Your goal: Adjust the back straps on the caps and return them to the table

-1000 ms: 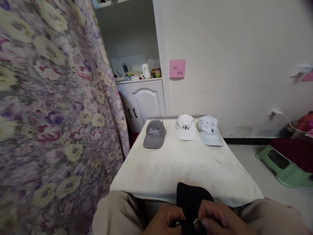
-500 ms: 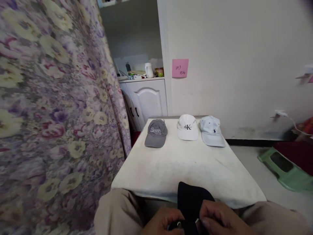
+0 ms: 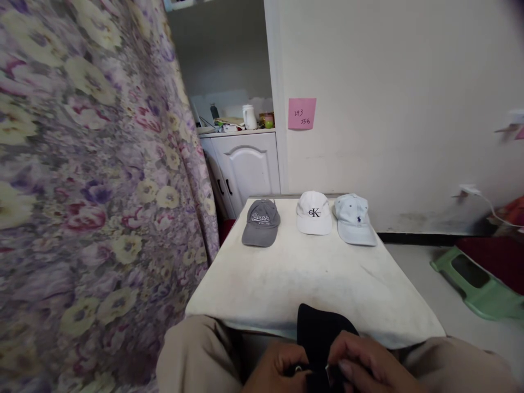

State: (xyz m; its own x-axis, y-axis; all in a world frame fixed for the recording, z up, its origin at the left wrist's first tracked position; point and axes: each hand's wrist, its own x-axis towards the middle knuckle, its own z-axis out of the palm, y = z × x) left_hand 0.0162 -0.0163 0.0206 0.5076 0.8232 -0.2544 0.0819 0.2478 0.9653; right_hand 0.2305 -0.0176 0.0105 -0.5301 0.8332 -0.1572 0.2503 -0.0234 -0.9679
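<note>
A black cap [image 3: 321, 330] rests low in the head view, over my lap at the table's near edge, its brim pointing away from me. My left hand [image 3: 278, 368] pinches the cap's back strap beside a small round metal eyelet. On the other side, my right hand [image 3: 364, 363] has its fingers closed on the strap near a small metal buckle [image 3: 328, 374]. The lower part of the cap is cut off by the frame. Farther off, a grey cap [image 3: 262, 222], a white cap [image 3: 314, 213] and a pale blue cap [image 3: 355, 219] sit in a row.
A white-covered table [image 3: 303, 284] spreads before my knees. A floral curtain [image 3: 102, 218] hangs at left, and a white cabinet [image 3: 249, 164] holds a white jug [image 3: 249, 117]. A pink note [image 3: 302, 113] sticks to the wall. A green stool [image 3: 483, 289] stands at right.
Both hands have shifted slightly at the strap, the left one a little to the right and up. The caps on the table have stayed put.
</note>
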